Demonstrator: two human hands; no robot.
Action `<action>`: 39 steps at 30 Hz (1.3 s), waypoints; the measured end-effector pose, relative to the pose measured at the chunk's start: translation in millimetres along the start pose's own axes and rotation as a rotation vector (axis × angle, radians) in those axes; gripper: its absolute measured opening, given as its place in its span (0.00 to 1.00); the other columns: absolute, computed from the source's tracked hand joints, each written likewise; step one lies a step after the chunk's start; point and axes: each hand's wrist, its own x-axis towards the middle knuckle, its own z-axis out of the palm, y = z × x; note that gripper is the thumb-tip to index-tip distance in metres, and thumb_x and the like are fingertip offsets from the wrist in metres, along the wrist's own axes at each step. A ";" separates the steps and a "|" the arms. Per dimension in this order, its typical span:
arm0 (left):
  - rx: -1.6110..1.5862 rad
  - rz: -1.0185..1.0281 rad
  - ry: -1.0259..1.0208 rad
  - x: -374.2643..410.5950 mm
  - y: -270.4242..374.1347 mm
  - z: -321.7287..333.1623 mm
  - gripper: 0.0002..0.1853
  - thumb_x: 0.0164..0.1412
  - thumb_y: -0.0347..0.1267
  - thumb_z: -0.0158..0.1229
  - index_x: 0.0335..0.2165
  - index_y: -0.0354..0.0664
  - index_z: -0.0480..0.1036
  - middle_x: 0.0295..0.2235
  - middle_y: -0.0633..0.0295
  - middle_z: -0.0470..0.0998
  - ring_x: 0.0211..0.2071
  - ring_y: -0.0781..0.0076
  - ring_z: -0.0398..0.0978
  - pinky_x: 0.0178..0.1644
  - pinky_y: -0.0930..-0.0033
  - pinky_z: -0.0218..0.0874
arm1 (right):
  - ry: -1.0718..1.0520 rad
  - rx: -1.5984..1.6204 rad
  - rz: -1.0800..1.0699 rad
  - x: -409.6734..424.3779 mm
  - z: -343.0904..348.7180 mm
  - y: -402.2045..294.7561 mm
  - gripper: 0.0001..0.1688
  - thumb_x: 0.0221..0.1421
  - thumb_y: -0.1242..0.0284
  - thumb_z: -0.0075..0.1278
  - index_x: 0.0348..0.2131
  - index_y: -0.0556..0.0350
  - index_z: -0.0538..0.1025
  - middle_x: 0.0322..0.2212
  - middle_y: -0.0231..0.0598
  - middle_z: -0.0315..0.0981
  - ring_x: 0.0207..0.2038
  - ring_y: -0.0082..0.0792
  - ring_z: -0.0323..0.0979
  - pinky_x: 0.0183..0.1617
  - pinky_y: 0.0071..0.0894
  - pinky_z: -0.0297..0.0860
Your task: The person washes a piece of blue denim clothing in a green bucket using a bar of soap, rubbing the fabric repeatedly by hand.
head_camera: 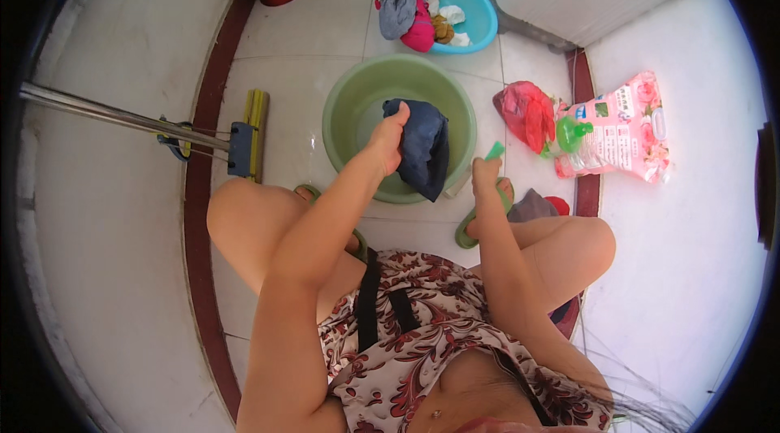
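Observation:
My left hand (pixel 387 143) grips a dark blue cloth garment (pixel 425 143) with the thumb on top. The cloth hangs bunched over a round green plastic basin (pixel 348 110), which stands on the floor in front of me. To the right of the basin, my right hand (pixel 485 176) is closed around a small green object (pixel 495 151). Only one end of that object sticks out past the fingers, so its kind cannot be told. A pale, flat-looking piece (pixel 458 184) shows between this hand and the basin's rim; whether it belongs to the green object is unclear.
Beyond stands a light-blue basin (pixel 489 12) with clothes heaped over its left side. At right are a red plastic bag (pixel 527 113), a green-topped pump bottle (pixel 570 134) and a pink printed detergent bag (pixel 627 128). A sponge mop (pixel 248 140) lies left; dark cloth (pixel 532 207) sits by my right foot.

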 end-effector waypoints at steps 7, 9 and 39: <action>0.013 0.021 0.102 9.7 6.2 -10.6 0.26 0.60 0.48 0.43 0.45 0.36 0.65 0.43 0.55 0.71 0.42 0.63 0.71 0.47 0.61 0.62 | -0.255 -0.153 0.338 0.9 11.4 88.3 0.32 0.36 0.71 0.55 0.43 0.67 0.66 0.42 0.60 0.64 0.41 0.51 0.68 0.40 0.37 0.68; 0.037 0.038 0.113 8.3 5.7 -13.3 0.26 0.60 0.47 0.43 0.45 0.35 0.65 0.43 0.55 0.71 0.41 0.63 0.71 0.46 0.61 0.62 | -0.291 -0.056 0.328 -9.8 14.0 78.7 0.31 0.36 0.71 0.56 0.42 0.67 0.68 0.42 0.58 0.64 0.40 0.47 0.69 0.40 0.35 0.68; 0.081 0.615 -0.257 6.3 21.4 60.5 0.19 0.57 0.44 0.51 0.37 0.40 0.67 0.30 0.65 0.72 0.31 0.78 0.69 0.35 0.74 0.62 | -0.017 0.008 -0.993 -77.0 -68.9 -235.9 0.24 0.54 0.60 0.46 0.16 0.60 0.66 0.11 0.34 0.59 0.17 0.25 0.56 0.22 0.30 0.56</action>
